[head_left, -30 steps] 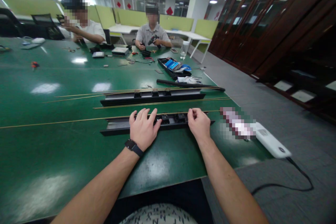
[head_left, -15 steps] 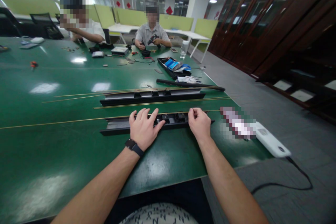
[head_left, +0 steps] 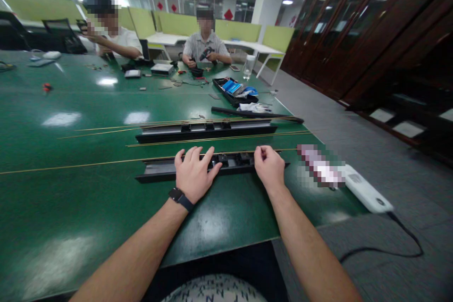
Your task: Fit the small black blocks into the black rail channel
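Note:
A black channel-shaped rail [head_left: 161,177] with a grey inner face lies before me on the green table [head_left: 116,217]. My left hand [head_left: 194,172] rests across it, palm down and fingers spread, wearing a dark wristband. Small black blocks [head_left: 243,157] sit inside the channel between my hands. Along the rail's far side runs a long thin gold rod [head_left: 88,164], stretching well past the left end. At the rail's right part, my right hand [head_left: 269,166] is closed, thumb and forefinger pinched on this rod; the pinch point itself is partly hidden.
Behind lies a second black rail [head_left: 208,133] with more gold rods [head_left: 219,138] beside it. Farther back are a black tube [head_left: 258,114], white gloves [head_left: 253,107] and a black tray [head_left: 226,92]. A white cabled device [head_left: 368,188] is at right. Two people [head_left: 205,42] sit across.

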Demonstrator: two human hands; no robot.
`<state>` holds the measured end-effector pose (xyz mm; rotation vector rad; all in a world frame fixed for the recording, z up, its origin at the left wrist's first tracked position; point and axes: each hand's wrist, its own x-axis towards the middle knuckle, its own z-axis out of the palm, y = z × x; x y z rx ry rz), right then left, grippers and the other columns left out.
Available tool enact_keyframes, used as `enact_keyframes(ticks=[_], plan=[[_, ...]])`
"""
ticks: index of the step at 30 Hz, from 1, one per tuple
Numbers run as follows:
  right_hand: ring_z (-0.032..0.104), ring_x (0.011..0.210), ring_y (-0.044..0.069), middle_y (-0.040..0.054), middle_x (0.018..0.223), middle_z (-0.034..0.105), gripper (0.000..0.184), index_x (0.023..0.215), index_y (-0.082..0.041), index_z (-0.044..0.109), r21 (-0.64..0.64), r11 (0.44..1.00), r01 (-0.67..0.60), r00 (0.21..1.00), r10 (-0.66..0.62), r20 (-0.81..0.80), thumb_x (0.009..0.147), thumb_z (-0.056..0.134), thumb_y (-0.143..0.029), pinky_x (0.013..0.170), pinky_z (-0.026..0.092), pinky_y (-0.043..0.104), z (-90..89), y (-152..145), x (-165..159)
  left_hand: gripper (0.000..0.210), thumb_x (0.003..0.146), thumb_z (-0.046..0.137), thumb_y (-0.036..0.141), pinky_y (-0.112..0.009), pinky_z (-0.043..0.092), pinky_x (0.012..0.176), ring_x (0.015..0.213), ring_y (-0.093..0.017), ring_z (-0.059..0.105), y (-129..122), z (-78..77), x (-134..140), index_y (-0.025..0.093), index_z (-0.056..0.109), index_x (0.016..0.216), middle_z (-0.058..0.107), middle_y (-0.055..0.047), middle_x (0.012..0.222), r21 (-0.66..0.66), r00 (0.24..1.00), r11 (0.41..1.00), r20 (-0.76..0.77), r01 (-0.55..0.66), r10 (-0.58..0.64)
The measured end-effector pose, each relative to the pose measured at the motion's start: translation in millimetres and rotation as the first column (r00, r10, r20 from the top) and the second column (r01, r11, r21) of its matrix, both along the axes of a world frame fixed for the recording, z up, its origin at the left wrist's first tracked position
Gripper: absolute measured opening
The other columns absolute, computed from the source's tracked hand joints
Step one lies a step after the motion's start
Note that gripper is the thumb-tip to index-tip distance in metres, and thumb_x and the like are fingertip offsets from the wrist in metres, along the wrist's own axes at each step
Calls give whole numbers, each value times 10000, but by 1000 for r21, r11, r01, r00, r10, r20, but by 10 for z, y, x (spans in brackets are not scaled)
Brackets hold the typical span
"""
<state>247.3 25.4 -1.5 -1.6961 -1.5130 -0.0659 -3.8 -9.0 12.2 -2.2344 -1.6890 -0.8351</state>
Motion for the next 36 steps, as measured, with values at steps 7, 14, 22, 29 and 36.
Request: enact_keyframes(ticks=[7,14,22,29,36], plan=[[688,795,219,59,806,753,349,921,-207,728,7,1000,-2,1000,2,1,1010,501,-457,788,444,321,-7,0,6,492,1030,542,528,-618,320,1171,1333,-363,608,-4,-2,-5,252,668,1418,699,-188,1358,6,1000,1000,-2,1,-1],[684,790,219,59,803,748,355,906,-209,722,5,1000,-7,1000,7,-1,1010,497,-463,779,443,322,-4,4,6,487,1031,539,514,-618,316,1173,1331,-362,607,-9,-1,-11,251,663,1422,698,-185,1366,1,1000,1000,-6,4,-4],[681,781,214,54,795,739,349,903,-212,720,-2,1000,-6,1000,6,-5,1010,497,-458,775,446,320,1,-2,4,478,1027,533,487,-606,298,1183,1337,-341,599,-12,-4,-2,251,650,1426,695,-171,1366,8,1000,1000,-22,-2,2],[676,772,213,53,792,737,341,899,-214,716,2,1000,-8,1000,8,-7,1005,498,-454,780,447,322,3,-1,-2,380,1047,510,404,-586,309,1169,1291,-317,626,18,-33,20,269,692,1352,729,-145,1295,38,999,999,-1,-33,33],[676,778,218,55,782,735,343,882,-217,707,2,1000,-6,1000,6,7,1009,492,-451,778,439,323,10,-5,-4,310,1038,546,406,-573,318,1166,1247,-315,652,41,-58,56,286,746,1243,759,-119,1215,48,996,997,61,-66,63]])
